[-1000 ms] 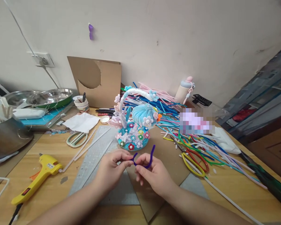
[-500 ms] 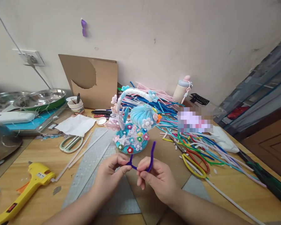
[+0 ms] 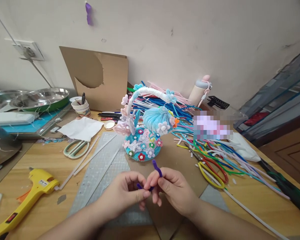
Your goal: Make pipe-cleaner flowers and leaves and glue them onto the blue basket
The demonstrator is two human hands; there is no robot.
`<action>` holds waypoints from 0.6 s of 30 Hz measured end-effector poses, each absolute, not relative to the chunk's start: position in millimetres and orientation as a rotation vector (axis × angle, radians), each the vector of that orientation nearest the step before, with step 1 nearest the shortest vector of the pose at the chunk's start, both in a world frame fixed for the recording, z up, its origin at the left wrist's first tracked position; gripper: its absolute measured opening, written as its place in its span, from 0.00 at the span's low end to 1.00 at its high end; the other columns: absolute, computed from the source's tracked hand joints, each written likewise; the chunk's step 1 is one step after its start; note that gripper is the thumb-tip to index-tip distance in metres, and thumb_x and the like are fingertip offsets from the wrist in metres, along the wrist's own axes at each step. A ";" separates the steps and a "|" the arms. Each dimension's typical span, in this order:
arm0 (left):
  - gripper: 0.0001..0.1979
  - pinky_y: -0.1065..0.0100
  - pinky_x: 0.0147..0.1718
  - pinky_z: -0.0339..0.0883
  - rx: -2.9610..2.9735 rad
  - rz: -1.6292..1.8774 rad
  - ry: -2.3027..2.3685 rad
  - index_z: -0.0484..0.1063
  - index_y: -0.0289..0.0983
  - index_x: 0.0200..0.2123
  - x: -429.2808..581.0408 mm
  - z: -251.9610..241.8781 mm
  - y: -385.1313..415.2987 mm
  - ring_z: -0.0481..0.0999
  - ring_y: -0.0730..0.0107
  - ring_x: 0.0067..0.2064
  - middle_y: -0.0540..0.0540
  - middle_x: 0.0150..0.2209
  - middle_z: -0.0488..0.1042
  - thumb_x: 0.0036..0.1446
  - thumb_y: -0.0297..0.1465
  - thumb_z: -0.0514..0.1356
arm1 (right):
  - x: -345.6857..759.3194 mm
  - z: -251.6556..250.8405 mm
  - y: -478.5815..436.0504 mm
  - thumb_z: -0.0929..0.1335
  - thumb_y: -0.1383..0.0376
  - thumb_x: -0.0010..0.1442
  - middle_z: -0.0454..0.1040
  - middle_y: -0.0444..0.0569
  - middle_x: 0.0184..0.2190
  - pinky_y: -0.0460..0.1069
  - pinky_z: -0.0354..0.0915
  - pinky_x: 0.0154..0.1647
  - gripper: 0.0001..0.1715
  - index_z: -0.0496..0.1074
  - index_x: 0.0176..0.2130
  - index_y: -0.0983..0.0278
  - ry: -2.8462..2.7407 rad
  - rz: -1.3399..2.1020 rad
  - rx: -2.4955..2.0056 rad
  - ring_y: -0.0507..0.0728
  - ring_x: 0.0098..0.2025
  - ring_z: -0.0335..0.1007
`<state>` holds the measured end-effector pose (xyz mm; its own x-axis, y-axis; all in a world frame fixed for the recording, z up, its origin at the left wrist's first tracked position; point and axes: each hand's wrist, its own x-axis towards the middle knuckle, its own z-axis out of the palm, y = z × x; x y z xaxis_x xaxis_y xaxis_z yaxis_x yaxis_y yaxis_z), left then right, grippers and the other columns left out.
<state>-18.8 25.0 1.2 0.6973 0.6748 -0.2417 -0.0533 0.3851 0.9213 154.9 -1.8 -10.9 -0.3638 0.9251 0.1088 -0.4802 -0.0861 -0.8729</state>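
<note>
A short dark purple pipe cleaner [image 3: 157,168] is pinched between both of my hands. My left hand [image 3: 126,191] is closed on one bent end of it, which shows a little above the thumb. My right hand [image 3: 173,188] grips it too, with the other end sticking up past the index finger. The fingertips of both hands meet and hide the middle part. Just beyond them stands a blue pipe-cleaner ornament [image 3: 142,155], its round base covered in small flowers. From its white arched stem [image 3: 152,91] hangs a light blue shell-like piece [image 3: 156,119].
A yellow glue gun [image 3: 32,196] lies at left, near pale green scissors [image 3: 76,149] and glue sticks. Loose pipe cleaners [image 3: 180,110] pile up behind and right, with yellow-and-orange-handled scissors [image 3: 211,175]. Cardboard [image 3: 115,80] leans on the wall; a bottle [image 3: 198,91] stands at the back.
My hands have come closer together, so the fingertips now meet. The pipe cleaner's upright end has tilted left, and more of its middle is covered. The view has shifted slightly.
</note>
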 end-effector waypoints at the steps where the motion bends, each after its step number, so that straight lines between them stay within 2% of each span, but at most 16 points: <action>1: 0.14 0.71 0.24 0.66 1.094 0.486 0.673 0.65 0.36 0.29 -19.0 1.4 25.3 0.74 0.72 0.26 0.45 0.29 0.78 0.48 0.38 0.65 | 154.5 -11.6 -1.8 0.66 0.60 0.62 0.75 0.51 0.32 0.43 0.64 0.22 0.12 0.74 0.36 0.66 -1.043 1.712 -0.592 0.49 0.25 0.71; 4: 0.15 0.74 0.20 0.64 1.131 0.420 0.736 0.66 0.35 0.28 -19.7 4.0 26.9 0.71 0.76 0.21 0.46 0.28 0.78 0.47 0.40 0.65 | 152.2 -11.4 -2.5 0.68 0.58 0.60 0.76 0.52 0.31 0.42 0.64 0.21 0.13 0.73 0.33 0.67 -0.892 1.818 -0.590 0.50 0.24 0.72; 6: 0.15 0.75 0.18 0.62 1.159 0.357 0.788 0.67 0.35 0.27 -19.7 6.4 27.6 0.69 0.79 0.18 0.49 0.24 0.76 0.48 0.41 0.63 | 150.5 -11.0 -3.5 0.69 0.55 0.58 0.75 0.49 0.26 0.41 0.61 0.17 0.15 0.71 0.31 0.66 -0.777 1.909 -0.584 0.50 0.21 0.70; 9: 0.13 0.77 0.15 0.59 1.202 0.268 0.851 0.66 0.36 0.25 -18.7 8.8 27.8 0.66 0.80 0.15 0.56 0.15 0.67 0.49 0.39 0.62 | 148.8 -11.8 -5.7 0.70 0.55 0.55 0.65 0.40 0.17 0.39 0.50 0.12 0.17 0.69 0.28 0.67 -0.643 2.038 -0.600 0.44 0.13 0.57; 12: 0.11 0.77 0.13 0.58 1.233 0.201 0.873 0.63 0.36 0.24 -18.3 9.0 27.6 0.64 0.80 0.14 0.59 0.14 0.64 0.48 0.36 0.61 | 148.0 -13.8 -8.4 0.72 0.59 0.52 0.53 0.35 0.14 0.39 0.39 0.14 0.17 0.67 0.23 0.68 -0.575 2.082 -0.662 0.40 0.13 0.41; 14: 0.11 0.77 0.13 0.58 1.243 0.171 0.855 0.63 0.37 0.24 -19.2 8.5 27.6 0.64 0.80 0.14 0.59 0.15 0.64 0.49 0.36 0.60 | 147.6 -15.4 -9.8 0.72 0.60 0.52 0.50 0.34 0.14 0.40 0.36 0.15 0.18 0.66 0.22 0.68 -0.568 2.070 -0.693 0.41 0.14 0.37; 18: 0.11 0.78 0.14 0.59 1.239 0.154 0.839 0.62 0.37 0.23 -22.2 6.2 28.3 0.63 0.81 0.14 0.58 0.15 0.64 0.50 0.36 0.59 | 147.6 -18.8 -10.7 0.72 0.58 0.51 0.49 0.34 0.14 0.41 0.35 0.16 0.19 0.65 0.22 0.68 -0.593 2.053 -0.714 0.41 0.15 0.36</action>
<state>-22.2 28.3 6.2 0.6998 0.5307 -0.4781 0.3269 0.3572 0.8749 147.6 -10.7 -18.8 -0.4666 0.8435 -0.2662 -0.5714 -0.5172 -0.6372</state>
